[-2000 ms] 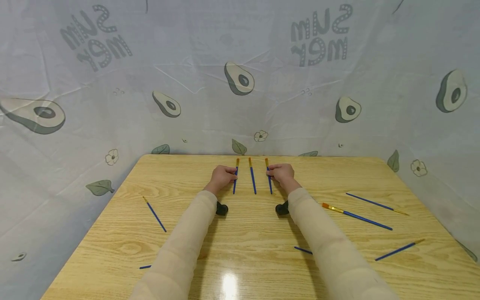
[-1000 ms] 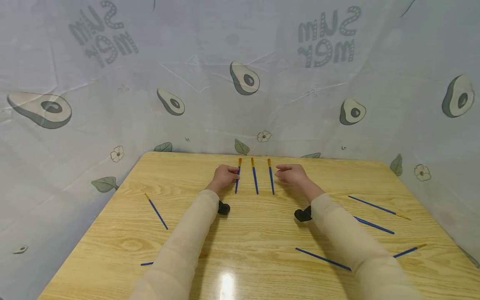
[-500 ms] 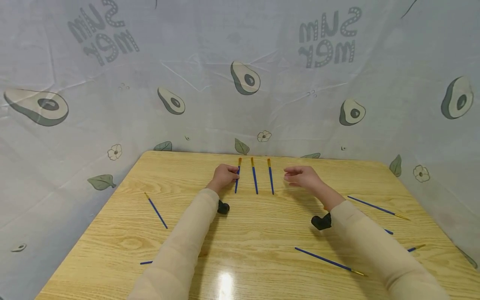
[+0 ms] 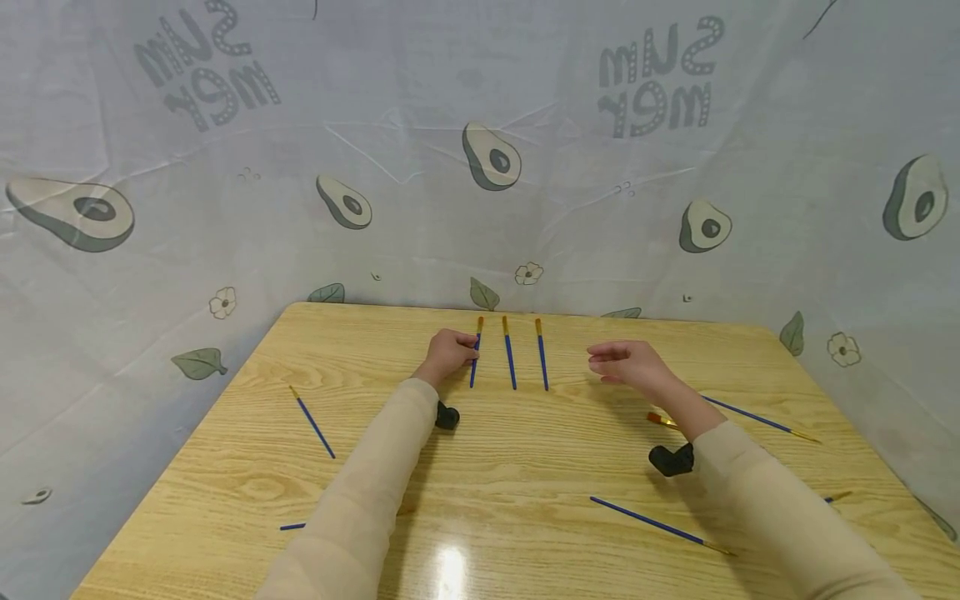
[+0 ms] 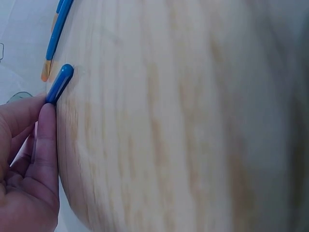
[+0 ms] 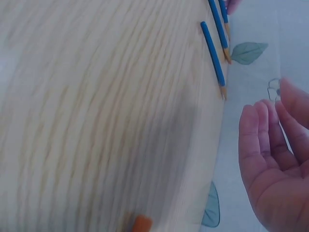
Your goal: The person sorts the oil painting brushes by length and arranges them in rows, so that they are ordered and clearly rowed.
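Three blue paintbrushes lie side by side near the table's far edge, bristles pointing away. My left hand (image 4: 448, 353) pinches the leftmost paintbrush (image 4: 473, 371) between thumb and fingers; its blue handle end (image 5: 65, 72) pokes out past the fingertips in the left wrist view. The middle paintbrush (image 4: 511, 358) and the right one (image 4: 542, 358) lie untouched by either hand. To the right of the row, my right hand (image 4: 628, 362) is raised over the table with relaxed fingers and holds nothing. In the right wrist view that hand (image 6: 275, 169) shows an empty palm.
More paintbrushes lie scattered: one at left (image 4: 312, 425), one at front right (image 4: 652, 523), one at far right (image 4: 753, 417). A wide orange-tipped brush (image 4: 662, 420) is partly hidden under the right forearm. A printed curtain (image 4: 420, 233) hangs behind the table (image 4: 525, 467).
My right hand has let go of the right paintbrush in the row and drawn away to the right. My left hand keeps its pinch on the leftmost one.
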Available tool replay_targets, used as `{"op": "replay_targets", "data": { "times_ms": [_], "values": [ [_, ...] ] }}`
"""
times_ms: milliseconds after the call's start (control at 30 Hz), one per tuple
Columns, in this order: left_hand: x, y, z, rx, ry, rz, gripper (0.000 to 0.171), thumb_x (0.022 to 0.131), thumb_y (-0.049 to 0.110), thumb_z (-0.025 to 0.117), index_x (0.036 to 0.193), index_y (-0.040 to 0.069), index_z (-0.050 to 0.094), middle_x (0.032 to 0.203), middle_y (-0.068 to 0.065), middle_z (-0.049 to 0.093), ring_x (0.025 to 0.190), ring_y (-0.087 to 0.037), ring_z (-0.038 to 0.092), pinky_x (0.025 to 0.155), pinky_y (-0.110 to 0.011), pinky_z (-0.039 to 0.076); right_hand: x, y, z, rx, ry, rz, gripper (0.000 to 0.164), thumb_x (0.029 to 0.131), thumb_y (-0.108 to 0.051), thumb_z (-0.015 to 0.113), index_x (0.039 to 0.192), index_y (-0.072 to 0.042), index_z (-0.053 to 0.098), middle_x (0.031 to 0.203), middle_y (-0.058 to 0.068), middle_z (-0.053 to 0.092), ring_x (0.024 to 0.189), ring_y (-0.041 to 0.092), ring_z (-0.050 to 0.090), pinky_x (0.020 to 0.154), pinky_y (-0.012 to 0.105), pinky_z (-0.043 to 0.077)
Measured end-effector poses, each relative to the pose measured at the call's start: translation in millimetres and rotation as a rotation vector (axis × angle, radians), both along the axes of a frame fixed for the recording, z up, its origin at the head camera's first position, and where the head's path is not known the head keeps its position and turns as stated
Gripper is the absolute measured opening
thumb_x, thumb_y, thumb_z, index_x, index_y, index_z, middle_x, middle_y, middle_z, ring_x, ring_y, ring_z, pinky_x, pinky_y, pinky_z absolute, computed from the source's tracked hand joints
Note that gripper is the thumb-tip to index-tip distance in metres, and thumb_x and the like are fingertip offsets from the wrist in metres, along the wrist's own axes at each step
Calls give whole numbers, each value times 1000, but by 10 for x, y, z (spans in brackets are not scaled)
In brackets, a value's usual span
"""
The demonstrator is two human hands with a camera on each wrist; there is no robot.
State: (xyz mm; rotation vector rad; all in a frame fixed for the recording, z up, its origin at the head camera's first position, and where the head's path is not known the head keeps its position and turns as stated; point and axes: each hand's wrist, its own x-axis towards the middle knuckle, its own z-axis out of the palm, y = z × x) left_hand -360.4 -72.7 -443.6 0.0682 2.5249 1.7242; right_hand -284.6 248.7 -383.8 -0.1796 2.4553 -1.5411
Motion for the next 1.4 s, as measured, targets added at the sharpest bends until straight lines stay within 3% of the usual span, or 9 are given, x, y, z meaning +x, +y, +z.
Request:
{"op": "replay_targets", "data": {
  "times_ms": [267,400,567,700,967,1400],
  "values": [
    [-122,-28,-84,28,-6,-29,28,86,-5,70,113,-4,70,99,-13,68,83,-21,70,71,-28,57,138,226,34,42,39,62,48,97,-14,61,138,9,47,131,28,53,117,36,55,96,47,47],
    [-91,-24,-63,29,1,-23,28,86,-5,70,114,-4,70,101,-14,68,86,-22,70,72,-28,57,178,370,28,51,46,113,50,96,-15,64,137,9,48,130,29,53,115,38,56,95,49,47],
    [20,12,10,7,-1,-7,30,89,-3,68,118,-4,68,109,-18,67,95,-27,68,76,-28,56,211,564,-19,69,37,141,52,94,-20,67,135,9,50,129,27,54,109,27,61,95,48,48],
    [44,15,18,-2,5,-2,30,89,-4,67,119,-4,67,109,-18,67,95,-27,68,76,-27,56,245,697,-49,90,41,145,51,93,-19,68,132,9,53,129,26,55,107,24,62,93,45,49],
    [15,11,5,-1,14,-1,30,88,-4,68,118,-4,68,108,-17,67,94,-26,68,75,-26,56,307,1025,-133,92,19,159,50,91,-15,70,129,12,53,125,27,57,99,12,62,83,29,53],
    [25,9,23,-12,0,16,30,88,-3,68,118,-3,68,108,-16,67,94,-25,68,75,-26,56,426,1444,-295,100,-50,210,50,88,-8,72,125,18,51,118,25,60,97,6,61,81,27,54]
  ]
}}
